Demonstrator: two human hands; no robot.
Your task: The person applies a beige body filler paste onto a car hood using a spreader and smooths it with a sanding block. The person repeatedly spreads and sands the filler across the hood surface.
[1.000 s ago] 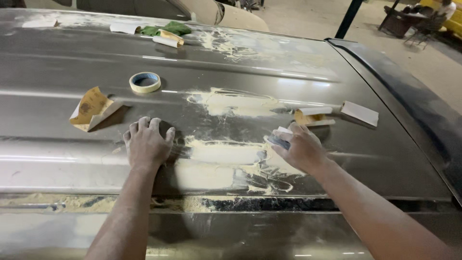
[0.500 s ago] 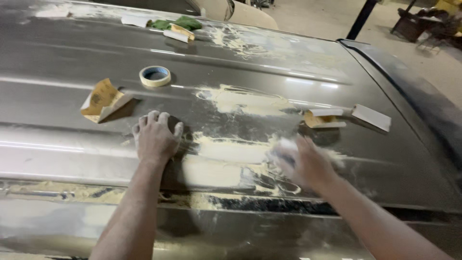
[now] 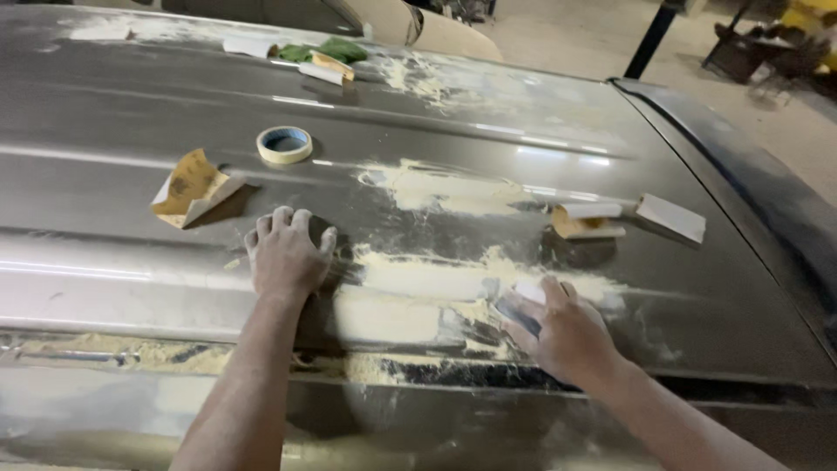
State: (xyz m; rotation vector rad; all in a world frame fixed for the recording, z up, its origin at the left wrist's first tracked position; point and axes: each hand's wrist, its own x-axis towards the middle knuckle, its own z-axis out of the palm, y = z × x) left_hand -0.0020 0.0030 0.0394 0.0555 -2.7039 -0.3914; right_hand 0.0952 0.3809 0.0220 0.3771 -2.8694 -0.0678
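Note:
My left hand (image 3: pixel 286 255) lies flat, fingers spread, on the grey metal car roof (image 3: pixel 131 157), holding nothing. My right hand (image 3: pixel 568 335) is closed around a small sanding block (image 3: pixel 521 303) and presses it on the pale yellow filler patch (image 3: pixel 418 288) near the roof's front edge. Filler dust is smeared around the block. A second filler patch (image 3: pixel 445 187) lies further up the panel.
A roll of masking tape (image 3: pixel 284 144) and a folded yellow sandpaper sheet (image 3: pixel 190 187) lie left of centre. More sandpaper pieces (image 3: pixel 586 222) and a white card (image 3: pixel 670 217) lie to the right. Green cloth (image 3: pixel 327 51) and scraps sit at the far edge. Workshop floor beyond.
My right hand has slid the sanding block down and to the right along the filler patch. My left hand stays planted on the roof.

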